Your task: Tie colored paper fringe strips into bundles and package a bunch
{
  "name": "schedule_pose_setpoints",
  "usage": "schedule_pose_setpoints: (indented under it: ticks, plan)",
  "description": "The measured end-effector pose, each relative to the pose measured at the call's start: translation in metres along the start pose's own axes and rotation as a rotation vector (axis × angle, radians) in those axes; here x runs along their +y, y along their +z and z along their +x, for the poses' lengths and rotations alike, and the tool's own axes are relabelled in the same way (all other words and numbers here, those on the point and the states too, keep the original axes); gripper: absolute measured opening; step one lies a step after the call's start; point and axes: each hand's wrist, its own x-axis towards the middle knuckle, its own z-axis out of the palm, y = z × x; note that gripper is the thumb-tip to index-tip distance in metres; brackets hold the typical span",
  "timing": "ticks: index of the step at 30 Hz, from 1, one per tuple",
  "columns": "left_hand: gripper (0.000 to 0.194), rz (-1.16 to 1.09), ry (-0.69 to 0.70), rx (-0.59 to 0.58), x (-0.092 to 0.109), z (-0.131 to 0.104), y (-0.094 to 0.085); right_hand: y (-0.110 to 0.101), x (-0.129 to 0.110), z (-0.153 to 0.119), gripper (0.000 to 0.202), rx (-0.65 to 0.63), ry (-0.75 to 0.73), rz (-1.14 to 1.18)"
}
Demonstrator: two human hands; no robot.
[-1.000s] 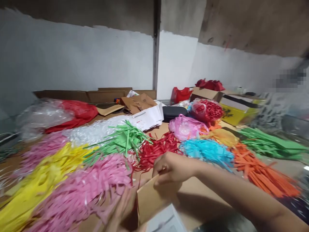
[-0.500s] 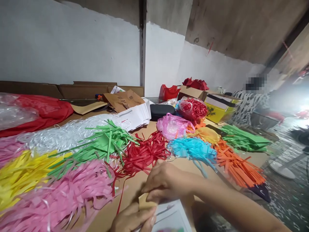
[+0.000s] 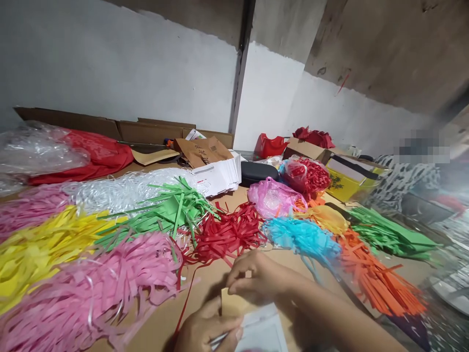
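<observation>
At the bottom centre my left hand is closed on a white printed packet, thumb and fingers pinching its left edge. A tan paper flap stands up at the packet's far end. My right hand reaches in from the right with curled fingers, its thumb and forefinger at the flap's upper edge. Slight blur covers those fingertips. The packet's lower part runs out of view. Just beyond the hands lies a heap of red strips, with one long strand trailing down beside my left hand.
Bundles of pink, yellow, green, blue and orange strips cover the tabletop. White envelopes, a black case and a yellow box stand behind. A blurred person is at right.
The camera has turned left and tilted, so the scene sits further right in the picture. My right fingers have lifted slightly, and more of the tan flap shows.
</observation>
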Motion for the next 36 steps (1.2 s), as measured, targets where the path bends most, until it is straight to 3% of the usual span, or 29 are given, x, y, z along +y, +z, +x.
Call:
schedule_pose_setpoints:
  ticks: [5, 9, 12, 18, 25, 30, 34, 36]
  plan:
    - [0.02, 0.071, 0.015, 0.023, -0.002, 0.002, -0.004, -0.007, 0.003, 0.003, 0.048, -0.134, -0.197, -0.108]
    - [0.023, -0.023, -0.012, -0.031, 0.0, 0.006, -0.004, 0.003, 0.022, -0.002, 0.04, -0.01, -0.405, -0.272]
    - [0.027, -0.089, -0.067, -0.02, 0.002, 0.007, -0.001, 0.011, 0.037, -0.009, 0.031, 0.059, -0.47, -0.367]
    - [0.019, -0.106, -0.147, -0.028, 0.001, 0.004, 0.004, 0.019, 0.05, -0.013, 0.042, 0.135, -0.38, -0.246]
    - [0.02, -0.129, -0.17, 0.048, -0.001, 0.003, 0.008, 0.009, 0.047, -0.013, 0.041, 0.039, -0.382, -0.2]
    - [0.022, -0.121, -0.202, 0.051, -0.001, 0.005, 0.007, 0.007, 0.042, -0.013, 0.036, 0.072, -0.43, -0.1]
    - [0.023, -0.141, -0.254, -0.019, -0.007, 0.0, 0.008, 0.013, 0.043, -0.014, 0.041, 0.024, -0.178, 0.177]
    - [0.023, -0.16, -0.264, 0.001, -0.009, -0.002, 0.01, 0.016, 0.047, -0.013, 0.041, 0.033, -0.026, 0.396]
